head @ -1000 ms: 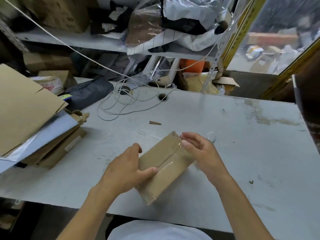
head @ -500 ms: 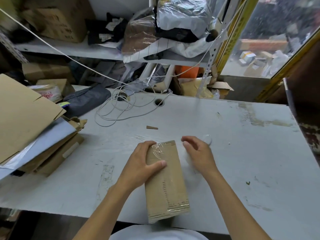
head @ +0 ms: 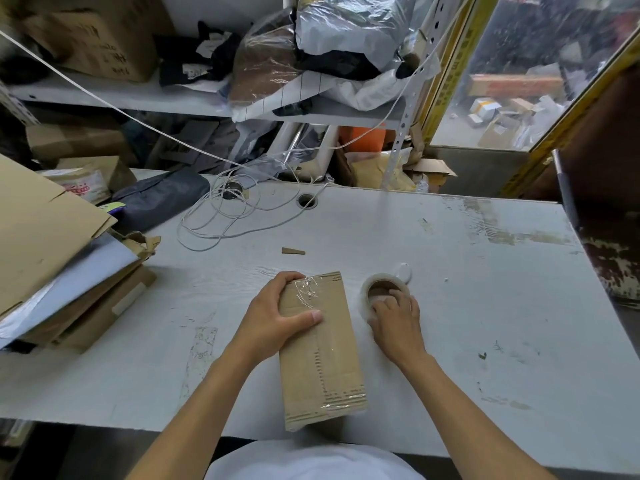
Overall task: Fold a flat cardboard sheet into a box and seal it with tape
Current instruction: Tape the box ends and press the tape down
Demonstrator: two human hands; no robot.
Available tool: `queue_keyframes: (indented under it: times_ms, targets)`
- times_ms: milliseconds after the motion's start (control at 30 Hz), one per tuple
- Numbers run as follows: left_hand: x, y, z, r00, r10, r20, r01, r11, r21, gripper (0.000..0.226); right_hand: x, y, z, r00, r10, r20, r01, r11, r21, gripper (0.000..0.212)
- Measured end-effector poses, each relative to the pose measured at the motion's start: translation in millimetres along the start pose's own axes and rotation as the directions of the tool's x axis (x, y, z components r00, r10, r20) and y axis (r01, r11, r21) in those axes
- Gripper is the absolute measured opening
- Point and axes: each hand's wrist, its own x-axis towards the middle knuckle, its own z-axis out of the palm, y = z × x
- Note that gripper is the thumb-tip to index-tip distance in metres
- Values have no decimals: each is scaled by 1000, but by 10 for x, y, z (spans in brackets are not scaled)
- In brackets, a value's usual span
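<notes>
A small brown cardboard box (head: 325,362) lies lengthwise on the white table (head: 485,306), its near end over the front edge. Clear tape runs along its top seam and bunches at the far end. My left hand (head: 277,317) grips the box's far left edge, thumb across the top. To the right of the box stands a roll of clear tape (head: 381,289) with a brown core. My right hand (head: 398,323) rests on the roll's near side, fingers curled over its rim.
A stack of flat cardboard sheets (head: 52,244) lies at the table's left. A coiled white cable (head: 225,216) and a small cardboard scrap (head: 292,251) lie behind the box. Cluttered shelves stand beyond the table. A dark rusty panel (head: 606,237) borders the right edge.
The box has been turned from a slant to lie lengthwise toward me. My right hand left the box's far end and moved right onto the tape roll.
</notes>
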Motion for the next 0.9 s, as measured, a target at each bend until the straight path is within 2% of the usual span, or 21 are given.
queue_keyframes:
  times_ms: [100,167,233,333,467,567,667,733,833,900]
  targets:
    - [-25,28,11,991,113,-67,-102,985,142,62,23,-40,-234,998,-9,-67,16,993,113,16]
    - [-38,109,15,962,236,-135,-199,950,240,47,24,-123,-535,987,-13,-160,53,966,252,19]
    - [-37,244,14,923,330,-198,-275,925,261,33,-31,-234,-873,971,-61,-232,140,928,344,19]
    - [-33,517,6,901,380,-211,-338,918,208,36,-170,-401,-1303,937,-162,-309,282,873,397,21]
    - [-105,771,69,930,334,-151,-330,942,52,55,-342,-594,-1603,924,-213,-316,351,801,485,22]
    - [-187,811,106,950,282,-137,-294,953,-77,59,-439,-703,-1680,941,-185,-284,332,671,663,14]
    - [-254,827,85,966,219,-138,-247,941,-233,46,-486,-741,-1708,959,-201,-198,277,547,790,14]
    - [-280,855,50,970,176,-165,-219,930,-297,28,-498,-755,-1690,958,-223,-179,275,551,788,18]
    - [-278,881,1,953,157,-260,-227,937,-267,5,-502,-797,-1652,953,-240,-187,292,555,778,18]
    - [-268,899,-21,943,147,-299,-221,948,-231,12,-495,-827,-1620,947,-257,-195,311,570,761,16]
